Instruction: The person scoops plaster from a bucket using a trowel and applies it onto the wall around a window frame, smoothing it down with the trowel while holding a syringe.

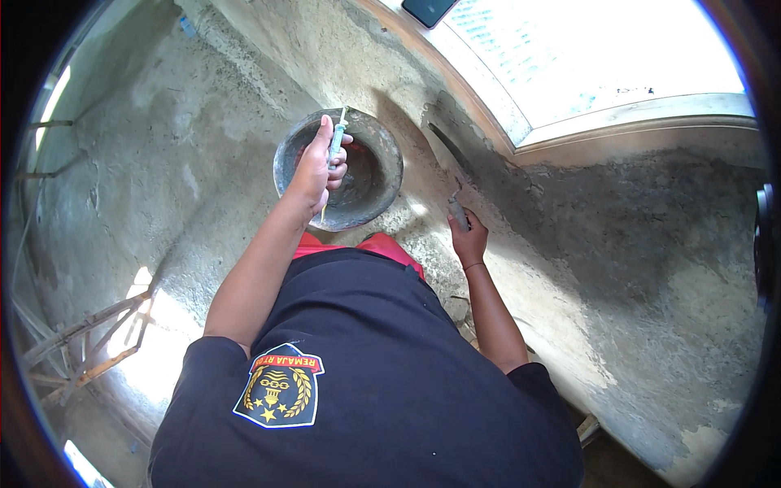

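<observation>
My left hand point(317, 167) is closed round the grey-green handle of a narrow hand tool point(338, 140), held upright above a round, dark, mortar-stained bucket point(378, 199). The tool's working end is too thin to make out clearly. In my right hand point(470, 240) is the grey handle of a trowel point(457, 213), to the right of the bucket; its dark, narrow blade points up and to the left, toward the wooden-edged opening.
A bright window with a wooden frame point(634, 122) fills the upper right, with a phone point(427, 10) on its ledge. Rough plastered surfaces point(651, 268) surround me. Wooden or metal poles point(89, 333) stand at the lower left.
</observation>
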A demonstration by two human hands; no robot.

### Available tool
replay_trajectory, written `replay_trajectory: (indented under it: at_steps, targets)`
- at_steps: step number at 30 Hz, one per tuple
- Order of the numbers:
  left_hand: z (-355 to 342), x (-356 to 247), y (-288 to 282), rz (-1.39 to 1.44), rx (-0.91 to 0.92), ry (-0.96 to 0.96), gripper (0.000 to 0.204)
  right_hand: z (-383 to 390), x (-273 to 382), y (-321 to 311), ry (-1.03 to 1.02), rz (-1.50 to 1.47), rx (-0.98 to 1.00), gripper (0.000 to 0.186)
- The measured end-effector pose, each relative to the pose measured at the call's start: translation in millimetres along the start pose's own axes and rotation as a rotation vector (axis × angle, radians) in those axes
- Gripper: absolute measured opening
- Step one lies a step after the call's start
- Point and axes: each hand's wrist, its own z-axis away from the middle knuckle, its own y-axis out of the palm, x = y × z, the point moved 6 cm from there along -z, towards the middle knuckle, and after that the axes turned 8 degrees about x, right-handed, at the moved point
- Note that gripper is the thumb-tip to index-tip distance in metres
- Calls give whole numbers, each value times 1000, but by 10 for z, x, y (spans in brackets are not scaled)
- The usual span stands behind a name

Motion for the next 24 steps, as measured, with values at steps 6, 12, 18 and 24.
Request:
replay_trajectory:
  at_steps: [6,12,18,24]
  targets:
    - [-22,9,7,-6,-15,-18,70,-150,-6,-59,-11,28,14,37]
    - [-63,-26,-68,-34,-12,-14,76,-170,20,-2,25,38,15,36]
    - [-47,-75,-137,-20,-27,-2,76,-86,85,172,97,-5,57,36]
    - [-41,-94,-183,-25,-26,-19,76,68,145,149,133,17,97,38]
